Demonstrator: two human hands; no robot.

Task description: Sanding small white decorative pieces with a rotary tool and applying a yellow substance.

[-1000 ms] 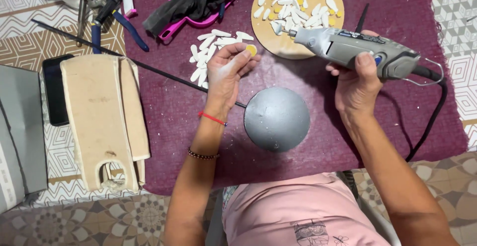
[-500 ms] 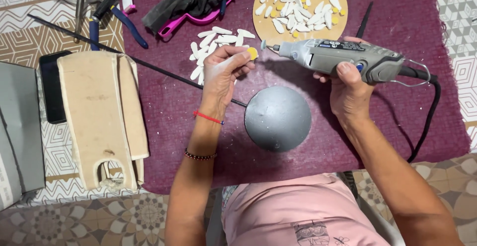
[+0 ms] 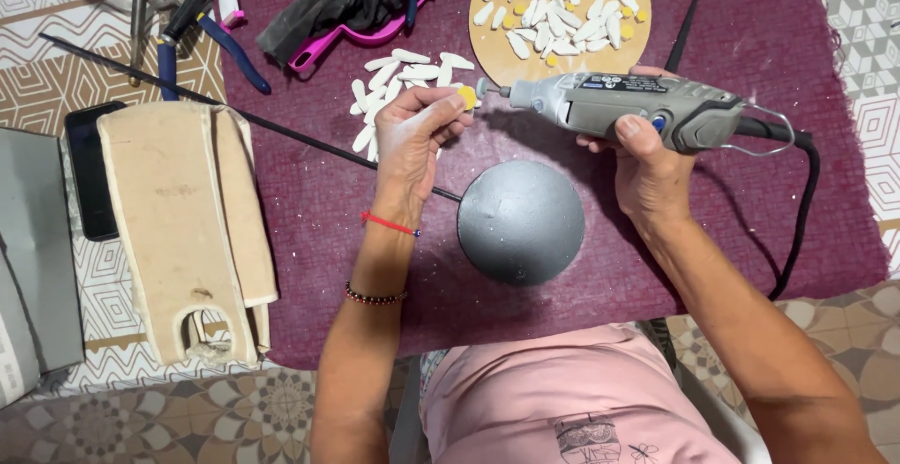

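Hands (image 3: 412,136) at rotary tool (image 3: 647,108) — grey dome (image 3: 520,222) below, white pieces (image 3: 398,75) behind.

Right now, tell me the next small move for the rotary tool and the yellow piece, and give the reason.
Probably ease the rotary tool a touch leftward so its tip meets the small yellow piece. The left hand pinches that piece at its fingertips, the right hand grips the tool level, and the tip sits just beside the piece, seemingly not quite touching.
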